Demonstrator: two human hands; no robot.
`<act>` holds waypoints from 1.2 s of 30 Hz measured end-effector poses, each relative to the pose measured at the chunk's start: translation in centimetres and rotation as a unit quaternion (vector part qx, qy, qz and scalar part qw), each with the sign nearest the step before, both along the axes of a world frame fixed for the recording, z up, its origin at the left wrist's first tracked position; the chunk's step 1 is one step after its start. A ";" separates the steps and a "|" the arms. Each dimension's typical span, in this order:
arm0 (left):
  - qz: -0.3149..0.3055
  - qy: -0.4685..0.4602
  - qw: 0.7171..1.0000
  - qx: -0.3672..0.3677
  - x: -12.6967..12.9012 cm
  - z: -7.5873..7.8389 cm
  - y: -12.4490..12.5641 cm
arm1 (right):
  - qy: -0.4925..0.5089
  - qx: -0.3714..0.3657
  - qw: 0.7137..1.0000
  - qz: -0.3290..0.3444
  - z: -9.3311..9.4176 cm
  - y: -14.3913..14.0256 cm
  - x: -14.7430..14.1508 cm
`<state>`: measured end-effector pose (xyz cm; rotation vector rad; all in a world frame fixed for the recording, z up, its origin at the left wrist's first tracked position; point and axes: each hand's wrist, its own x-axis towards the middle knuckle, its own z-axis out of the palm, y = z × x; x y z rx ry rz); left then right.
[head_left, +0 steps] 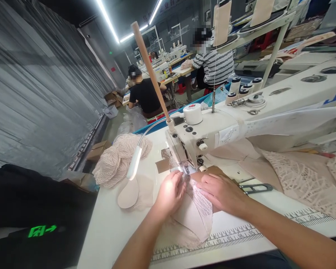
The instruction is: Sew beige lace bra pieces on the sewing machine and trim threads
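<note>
A pale pink lace fabric piece (192, 213) lies under the needle area of a white sewing machine (182, 144). My left hand (170, 192) is closed on its left edge, close beside the presser foot, with thumb and fingers together. My right hand (221, 192) rests on the right edge of the lace, fingers bent and pressed onto it. The fabric's lower part spreads toward me over the printed ruler (229, 237) on the table. Thread snips (256, 188) lie just right of my right hand.
A lit lamp (134, 163) on a bent neck stands left of the needle. Bundled lace (114, 158) and a beige cup-shaped piece (128, 194) lie on the left. More lace pieces (302, 179) cover the right side. Two people sit at machines beyond.
</note>
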<state>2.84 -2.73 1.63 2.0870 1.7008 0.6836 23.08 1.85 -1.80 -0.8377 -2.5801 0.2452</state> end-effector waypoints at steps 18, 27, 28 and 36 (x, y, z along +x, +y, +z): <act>-0.004 -0.139 0.990 0.015 -1.0 -0.2 -0.7 | 0.151 -0.070 0.986 -0.012 1.0 -0.2 0.0; -0.062 -0.188 0.979 0.050 -0.5 -1.1 -3.9 | 0.206 -0.039 0.973 0.098 1.1 -0.5 0.1; -0.059 -0.205 0.976 0.045 -0.5 -1.3 -4.0 | 0.210 -0.044 0.969 0.119 1.0 -0.6 0.1; -0.047 -0.271 0.960 0.047 -0.3 -2.4 -4.1 | 0.233 -0.047 0.958 0.160 0.7 -1.3 -0.5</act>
